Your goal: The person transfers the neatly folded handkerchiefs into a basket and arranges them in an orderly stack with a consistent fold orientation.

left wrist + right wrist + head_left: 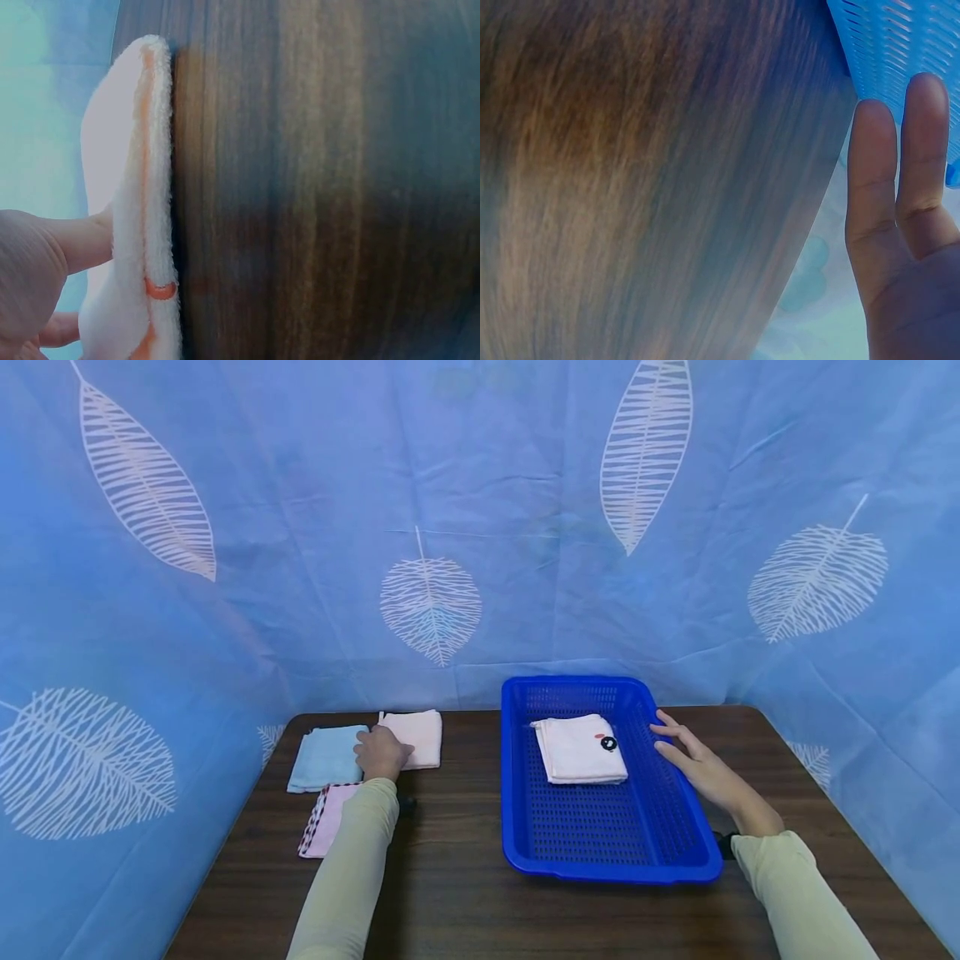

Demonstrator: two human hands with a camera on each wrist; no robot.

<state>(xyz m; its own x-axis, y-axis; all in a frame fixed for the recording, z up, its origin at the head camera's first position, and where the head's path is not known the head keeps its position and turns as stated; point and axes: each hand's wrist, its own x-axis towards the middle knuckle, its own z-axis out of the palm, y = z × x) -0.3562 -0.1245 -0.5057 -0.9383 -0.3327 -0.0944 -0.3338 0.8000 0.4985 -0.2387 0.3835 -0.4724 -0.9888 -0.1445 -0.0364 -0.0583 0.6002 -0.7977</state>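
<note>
- Setting: staged recording booth, not a lived-in room.
- Evidence: blue leaf-printed fabric backdrop enclosing three sides of a dark wood-grain table.
- Props: blue perforated plastic basket; folded cloths.

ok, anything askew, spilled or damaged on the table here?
Nothing stands out. A folded white towel lies flat in the blue basket. The left hand lifts the edge of the pink towel, beside the light blue towel and the checked-edge cloth. The right hand rests open on the basket's rim.
</note>
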